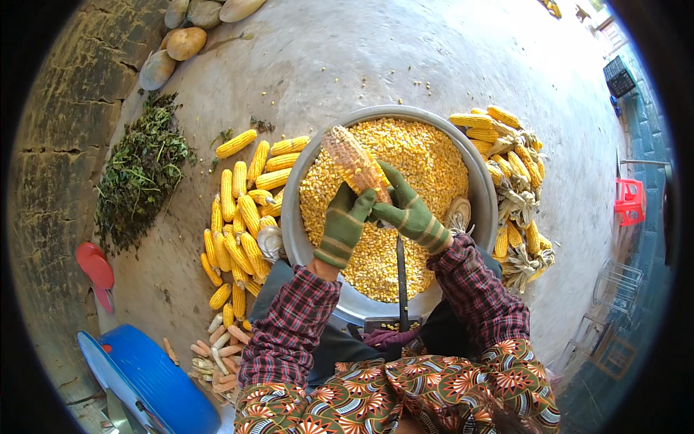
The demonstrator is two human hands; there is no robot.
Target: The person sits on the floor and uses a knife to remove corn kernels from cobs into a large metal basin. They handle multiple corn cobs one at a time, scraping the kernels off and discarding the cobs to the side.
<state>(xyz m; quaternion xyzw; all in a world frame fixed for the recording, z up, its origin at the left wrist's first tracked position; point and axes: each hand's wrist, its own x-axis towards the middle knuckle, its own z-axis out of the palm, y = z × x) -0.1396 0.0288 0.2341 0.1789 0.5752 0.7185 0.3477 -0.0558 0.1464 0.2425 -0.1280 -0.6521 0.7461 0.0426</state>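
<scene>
A corn cob (355,157) is held aslant over a wide metal basin (482,228). Many of its kernels are gone, with some yellow ones left along the edges and lower part. My left hand (347,219), in a green striped knit glove, grips the cob's lower end from the left. From the right, my right hand (409,209), gloved alike, closes around the same end. Loose corn kernels (417,146) fill much of the basin. A narrow dark bar (402,271) runs from a small dark block (390,324) up beneath my hands; its upper end is hidden.
Yellow corn ears (238,217) lie left of the basin, and ears with husks (520,163) on its right. Bare cobs (222,352) lie near a blue tub (157,374). Wilted greens (143,168), squashes (186,43) and a red stool (630,202) stand farther out.
</scene>
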